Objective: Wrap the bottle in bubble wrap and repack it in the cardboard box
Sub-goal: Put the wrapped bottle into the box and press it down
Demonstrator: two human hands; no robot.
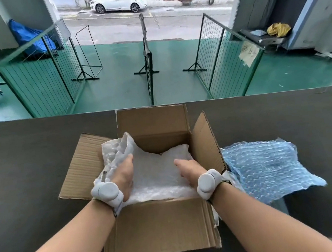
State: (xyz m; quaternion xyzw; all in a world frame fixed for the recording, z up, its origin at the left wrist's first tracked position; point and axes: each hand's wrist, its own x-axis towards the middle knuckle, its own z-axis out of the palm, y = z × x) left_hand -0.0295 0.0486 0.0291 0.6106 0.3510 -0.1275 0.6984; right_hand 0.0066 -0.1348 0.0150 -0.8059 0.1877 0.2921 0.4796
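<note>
An open cardboard box stands on the dark table, its four flaps spread out. A bundle of white bubble wrap fills the inside; the bottle itself is hidden. My left hand lies on the bundle's left side, fingers curled down into the wrap. My right hand presses on the bundle's right side, fingers tucked under out of sight. Each wrist carries a white band. More white wrap bulges up over the left flap.
A loose sheet of blue bubble wrap lies on the table right of the box, touching its right flap. The table's far edge runs just behind the box. Beyond it are green wire fences on a green floor.
</note>
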